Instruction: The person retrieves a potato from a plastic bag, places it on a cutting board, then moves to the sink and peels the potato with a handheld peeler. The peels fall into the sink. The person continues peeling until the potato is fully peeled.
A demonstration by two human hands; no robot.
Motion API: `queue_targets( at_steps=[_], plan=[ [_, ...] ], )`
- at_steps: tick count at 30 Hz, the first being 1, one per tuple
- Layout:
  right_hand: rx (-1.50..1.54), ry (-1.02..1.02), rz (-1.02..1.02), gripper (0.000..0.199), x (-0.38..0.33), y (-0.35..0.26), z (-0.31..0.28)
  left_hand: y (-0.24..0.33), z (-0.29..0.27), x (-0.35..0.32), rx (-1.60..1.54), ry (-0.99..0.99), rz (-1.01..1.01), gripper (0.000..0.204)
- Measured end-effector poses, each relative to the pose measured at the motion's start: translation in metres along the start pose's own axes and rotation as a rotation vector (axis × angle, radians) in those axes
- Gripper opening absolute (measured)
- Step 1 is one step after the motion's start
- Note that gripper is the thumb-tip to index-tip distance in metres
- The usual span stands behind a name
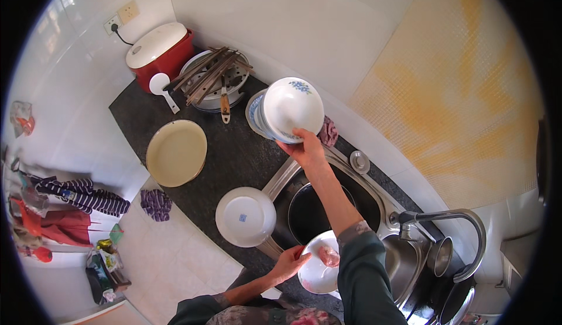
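Observation:
My right hand (305,149) reaches over the sink to a stack of bowls at the back of the counter. Its thumb lies over the near rim of the top white bowl (287,108), which has blue flowers inside; the fingers go under the rim. Whether the bowl is lifted off the stack I cannot tell. Nearer to me, my left hand (290,265) grips the left rim of a white dish (316,273) tilted at the sink's front edge. A pinkish lump (329,256) lies in that dish; its kind is unclear. My right sleeve hides the dish's right side.
An upside-down white plate (246,217) lies left of the sink (275,193), where a black pan (313,211) sits. A cream basin (176,153), a white colander with chopsticks (219,82) and a red rice cooker (159,53) stand farther left. A faucet (468,219) arches at right.

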State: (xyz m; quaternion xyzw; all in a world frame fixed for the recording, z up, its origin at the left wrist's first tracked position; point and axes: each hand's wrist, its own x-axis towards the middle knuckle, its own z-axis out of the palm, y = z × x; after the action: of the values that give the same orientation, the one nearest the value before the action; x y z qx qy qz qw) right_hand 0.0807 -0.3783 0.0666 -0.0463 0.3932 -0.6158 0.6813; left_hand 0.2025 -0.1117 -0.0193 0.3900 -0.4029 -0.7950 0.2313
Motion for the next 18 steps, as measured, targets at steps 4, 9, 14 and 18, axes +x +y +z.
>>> queue_targets(
  at_steps=[4, 9, 14, 18],
  plan=[
    [0.029, 0.075, 0.029, 0.041, 0.035, 0.013, 0.018, 0.009, -0.007, 0.009, 0.094, -0.018, 0.028, 0.032],
    [0.085, 0.124, 0.052, 0.045, 0.066, 0.027, 0.020, 0.032, -0.007, 0.010, 0.043, -0.053, 0.031, 0.029],
    [0.098, 0.175, 0.054, 0.046, 0.075, 0.032, 0.030, 0.033, -0.016, 0.011, -0.013, -0.069, 0.037, 0.029],
    [0.123, 0.206, 0.061, 0.046, 0.089, 0.030, 0.027, 0.038, -0.021, 0.012, 0.021, -0.112, 0.018, 0.035]
  ],
)
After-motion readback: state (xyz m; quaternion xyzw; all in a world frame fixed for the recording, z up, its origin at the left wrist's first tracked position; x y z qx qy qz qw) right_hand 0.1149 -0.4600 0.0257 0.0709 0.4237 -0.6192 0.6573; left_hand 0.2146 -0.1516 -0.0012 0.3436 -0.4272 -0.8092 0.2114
